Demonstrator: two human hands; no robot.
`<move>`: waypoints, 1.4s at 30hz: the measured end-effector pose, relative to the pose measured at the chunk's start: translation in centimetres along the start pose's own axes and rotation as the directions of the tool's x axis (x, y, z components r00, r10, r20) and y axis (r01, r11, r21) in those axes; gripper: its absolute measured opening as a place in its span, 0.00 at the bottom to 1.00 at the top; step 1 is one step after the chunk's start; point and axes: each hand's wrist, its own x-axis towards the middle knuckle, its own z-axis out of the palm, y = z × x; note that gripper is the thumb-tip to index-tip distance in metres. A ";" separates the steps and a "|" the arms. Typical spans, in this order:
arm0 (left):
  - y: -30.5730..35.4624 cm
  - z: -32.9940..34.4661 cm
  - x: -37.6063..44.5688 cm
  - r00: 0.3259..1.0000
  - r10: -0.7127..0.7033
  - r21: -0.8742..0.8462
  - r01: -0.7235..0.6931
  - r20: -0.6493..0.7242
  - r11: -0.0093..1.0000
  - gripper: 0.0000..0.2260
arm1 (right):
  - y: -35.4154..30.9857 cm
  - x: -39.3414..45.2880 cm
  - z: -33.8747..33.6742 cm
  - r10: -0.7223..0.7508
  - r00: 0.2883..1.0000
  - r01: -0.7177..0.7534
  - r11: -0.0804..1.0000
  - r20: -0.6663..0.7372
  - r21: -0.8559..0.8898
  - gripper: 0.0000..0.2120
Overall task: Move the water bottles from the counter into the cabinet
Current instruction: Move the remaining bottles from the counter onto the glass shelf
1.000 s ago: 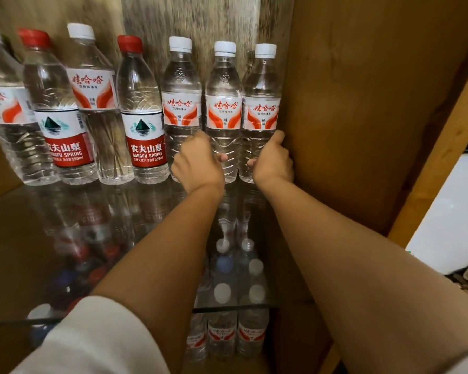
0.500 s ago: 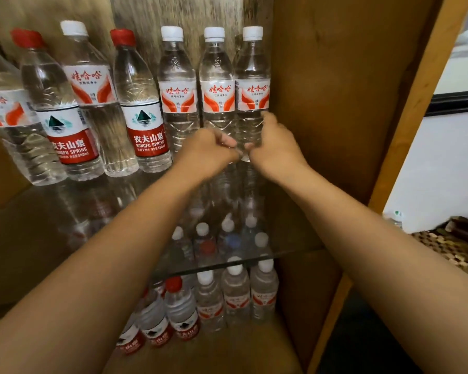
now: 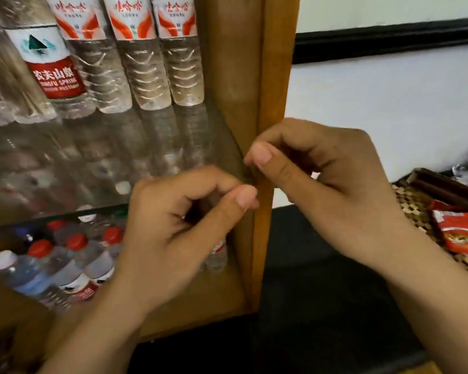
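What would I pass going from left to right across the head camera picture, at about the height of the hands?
Red-capped bottles on the lower shelf → left hand → cabinet's wooden side post → right hand → woven tray → red snack packet.

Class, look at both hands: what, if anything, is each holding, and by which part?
Nothing. The left hand and right hand are curled and empty, clear of the bottles.
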 end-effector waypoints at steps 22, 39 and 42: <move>-15.1 34.2 4.1 0.811 -0.567 -0.248 0.584 0.141 0.773 0.10 | 34.5 -12.9 -10.8 0.551 0.817 -0.575 0.766 -0.167 -0.286 0.19; -24.4 41.1 17.0 0.721 -0.660 -0.019 0.678 0.212 0.735 0.28 | 46.9 -5.4 -11.3 0.798 0.581 -0.632 0.566 0.161 -0.528 0.37; -24.9 41.4 16.8 0.746 -0.638 -0.002 0.650 0.191 0.760 0.22 | 47.3 -6.1 -10.7 0.803 0.556 -0.580 0.560 0.215 -0.592 0.38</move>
